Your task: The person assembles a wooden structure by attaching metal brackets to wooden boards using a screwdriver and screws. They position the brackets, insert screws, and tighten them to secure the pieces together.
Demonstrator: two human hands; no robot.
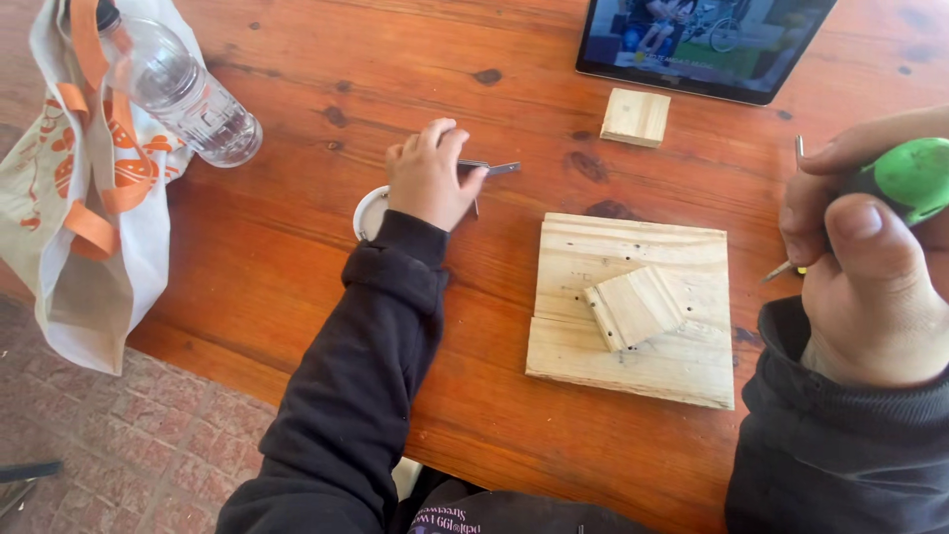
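My left hand (431,173) rests on the wooden table (297,247), fingers closed on a small flat metal bracket (494,168) whose end sticks out to the right. Under the wrist lies a small white round lid (369,211). My right hand (855,272), close to the camera at the right edge, grips a screwdriver with a green handle (914,176); its metal tip (776,272) pokes out below the fingers. Between the hands lies a pale wooden board (682,366) with a smaller wooden piece (635,307) tilted on top of it.
A small wooden block (636,117) sits in front of a tablet (702,44) at the far edge. A clear plastic bottle (183,94) lies on a white and orange cloth bag (89,198) at the table's left corner. Brick floor shows lower left.
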